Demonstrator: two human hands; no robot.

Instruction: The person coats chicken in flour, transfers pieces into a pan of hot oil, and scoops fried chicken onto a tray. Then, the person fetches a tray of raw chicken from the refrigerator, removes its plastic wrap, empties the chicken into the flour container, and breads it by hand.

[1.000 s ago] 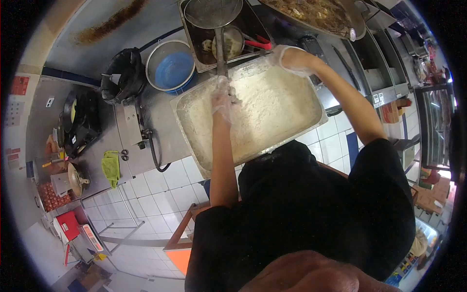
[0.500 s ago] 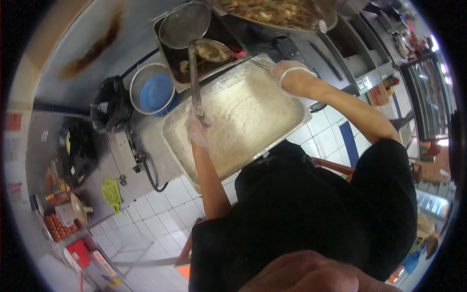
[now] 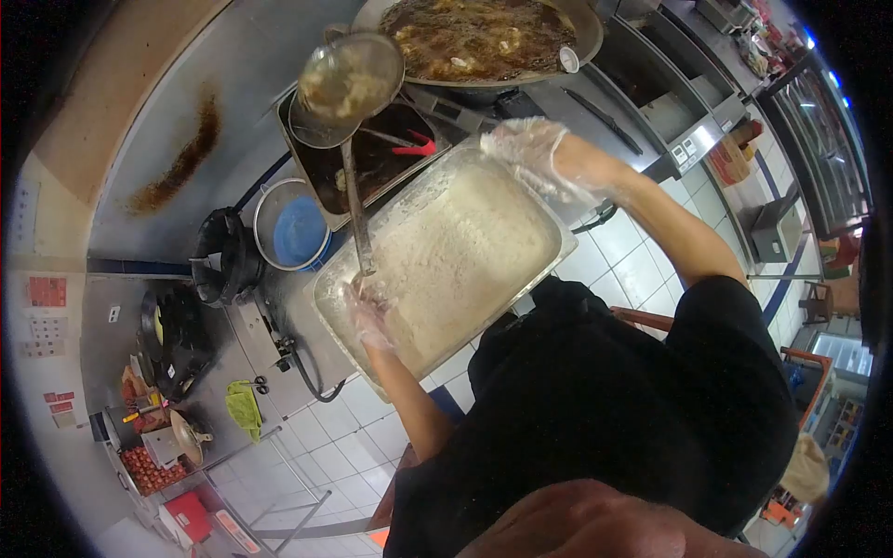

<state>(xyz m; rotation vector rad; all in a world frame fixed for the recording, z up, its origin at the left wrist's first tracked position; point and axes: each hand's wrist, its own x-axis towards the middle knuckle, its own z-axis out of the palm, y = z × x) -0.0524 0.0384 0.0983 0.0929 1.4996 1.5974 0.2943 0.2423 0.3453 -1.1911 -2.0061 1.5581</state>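
Note:
My left hand (image 3: 369,321), in a thin clear glove, grips the long metal handle of a skimmer (image 3: 358,219) over the left part of a large metal tray (image 3: 409,361) of white flour. The skimmer's bowl is turned on edge against a round mesh strainer (image 3: 352,79), which holds pale food pieces. At the tray's far right corner is my gloved right hand (image 3: 532,153), its fingers stretched forward, with nothing visible in them. A red-handled utensil (image 3: 415,146) lies in the dark metal pan (image 3: 374,197) beside the flour tray.
A wide wok of bubbling oil (image 3: 474,37) with frying pieces stands behind. Left of the tray are a blue-bottomed colander (image 3: 298,231) and a black bag (image 3: 223,256). A dark stick-like tool (image 3: 603,121) lies on the right counter. A green cloth (image 3: 244,409) hangs at lower left.
The food pieces have passed from the skimmer into the strainer, and the skimmer has tipped over. The red-handled utensil has left my right hand. My view has shifted, showing more of the wok.

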